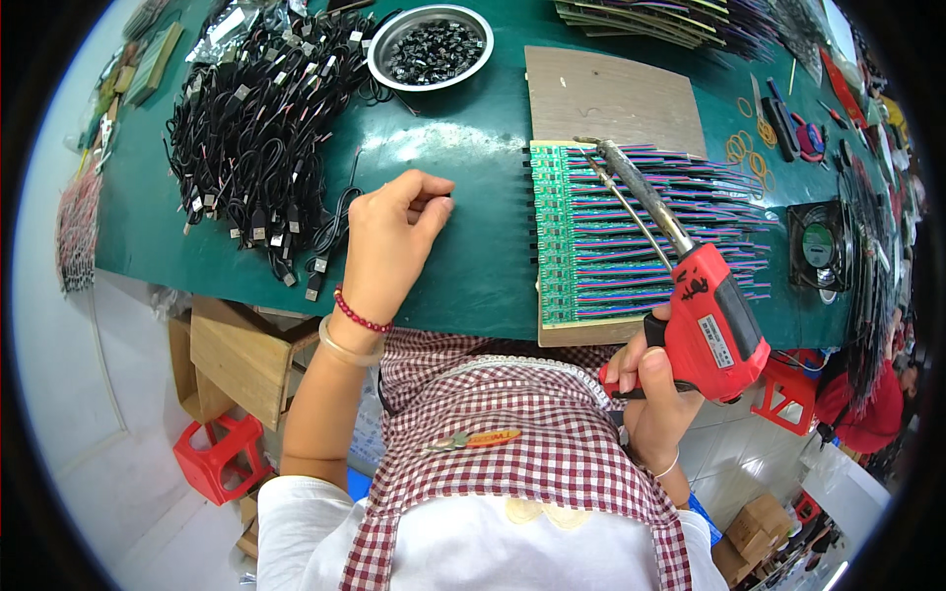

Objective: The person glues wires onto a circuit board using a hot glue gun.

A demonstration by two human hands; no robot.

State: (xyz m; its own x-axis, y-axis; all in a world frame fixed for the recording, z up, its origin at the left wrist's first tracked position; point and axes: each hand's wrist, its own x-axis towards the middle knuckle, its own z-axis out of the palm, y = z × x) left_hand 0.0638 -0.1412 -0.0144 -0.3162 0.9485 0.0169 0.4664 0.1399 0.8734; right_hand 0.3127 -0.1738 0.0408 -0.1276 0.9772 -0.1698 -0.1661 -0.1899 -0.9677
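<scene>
My right hand [650, 384] is wrapped round the handle of a red and black soldering gun [711, 320]. Its long metal barrel points up and left, with the tip over the top edge of a panel of green circuit boards [557, 236]. Rows of thin multicoloured wires [660, 231] run rightward from the boards. Over the green table, left of the panel, my left hand [399, 227] is closed, thumb against curled fingers. A tiny dark spot shows at the fingertips, too small to name. Black USB cables [261, 148] lie heaped left of that hand.
A metal bowl [371, 59] of small black parts stands at the back. Behind the panel lies a wooden board [611, 94]. Rubber bands [746, 153], pliers [810, 141] and a black fan [818, 246] are at the right. A red stool [219, 458] stands below left.
</scene>
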